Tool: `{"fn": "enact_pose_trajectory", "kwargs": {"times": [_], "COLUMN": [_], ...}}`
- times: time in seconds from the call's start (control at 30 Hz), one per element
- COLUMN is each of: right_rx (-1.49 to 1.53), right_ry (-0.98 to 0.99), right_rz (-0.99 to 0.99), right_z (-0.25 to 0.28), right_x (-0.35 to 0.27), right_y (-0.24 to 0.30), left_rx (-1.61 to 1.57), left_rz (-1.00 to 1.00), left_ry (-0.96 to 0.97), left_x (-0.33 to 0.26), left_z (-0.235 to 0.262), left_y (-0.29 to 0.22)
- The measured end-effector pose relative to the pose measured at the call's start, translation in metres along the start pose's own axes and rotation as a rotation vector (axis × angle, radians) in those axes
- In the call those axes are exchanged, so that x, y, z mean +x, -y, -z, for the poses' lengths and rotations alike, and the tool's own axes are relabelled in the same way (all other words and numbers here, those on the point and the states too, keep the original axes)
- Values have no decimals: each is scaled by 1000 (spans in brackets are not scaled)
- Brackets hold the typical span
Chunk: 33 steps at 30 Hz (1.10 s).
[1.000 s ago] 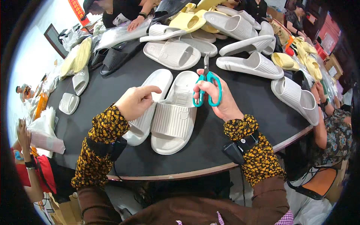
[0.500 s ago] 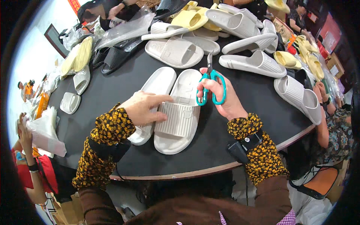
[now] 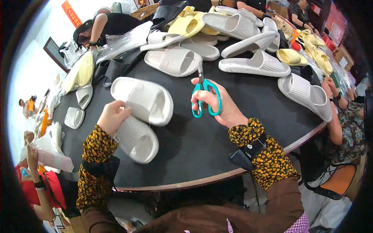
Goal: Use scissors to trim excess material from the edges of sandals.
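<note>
Right hand (image 3: 221, 106) is closed around the handles of teal scissors (image 3: 205, 97), fingers through the loops, blades pointing up and away, apparently shut. The hand is raised above the black table (image 3: 202, 143), wrist bent slightly inward, forearm entering from the lower right in a patterned sleeve.

Left hand (image 3: 113, 115) grips the edge of a white slipper (image 3: 143, 99), fingers curled over its near rim, knuckles up. That slipper lies partly across a second white slipper (image 3: 136, 139), which rests flat on the table just below the hand. The scissors are held apart from both slippers, to their right.

Further back on the table lies a heap of white and yellow slippers (image 3: 217, 27). Other people sit around the table's rim.
</note>
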State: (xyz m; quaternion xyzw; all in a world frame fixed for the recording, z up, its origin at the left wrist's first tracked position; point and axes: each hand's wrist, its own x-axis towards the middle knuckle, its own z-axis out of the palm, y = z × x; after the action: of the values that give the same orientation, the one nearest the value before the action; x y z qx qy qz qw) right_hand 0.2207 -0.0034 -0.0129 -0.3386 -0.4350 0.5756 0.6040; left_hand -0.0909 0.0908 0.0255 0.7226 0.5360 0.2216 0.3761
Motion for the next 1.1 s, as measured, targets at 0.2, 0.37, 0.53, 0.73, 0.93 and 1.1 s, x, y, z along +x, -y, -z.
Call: {"fn": "enact_pose_trajectory", "kwargs": {"times": [0.2,0.37,0.53,0.73,0.93,1.1], "right_rx": [-42,-231,-282,-268,-697,-795], "right_ry": [123,220,241,234,170,110], "right_rz": [-73,-69,-107,-179,43,100], "right_z": [-9,-12,-11,-8,-15,-21], "right_x": [-4,-9,-11,-5,-7,-13], "right_y": [2,4,1,-9,-8,-7], "left_rx": [-544,-760,-791,-823,-890,-878], "left_rz": [29,-75,-140,-121,-180,-272], "left_ry": [28,-89,-28,-60,-112,-159], "left_x": [2,4,7,11,6,-1], "left_z": [2,-31,-49,-59,-62,-65], "left_y": [-14,-28,-38,-29,-26,-25]}}
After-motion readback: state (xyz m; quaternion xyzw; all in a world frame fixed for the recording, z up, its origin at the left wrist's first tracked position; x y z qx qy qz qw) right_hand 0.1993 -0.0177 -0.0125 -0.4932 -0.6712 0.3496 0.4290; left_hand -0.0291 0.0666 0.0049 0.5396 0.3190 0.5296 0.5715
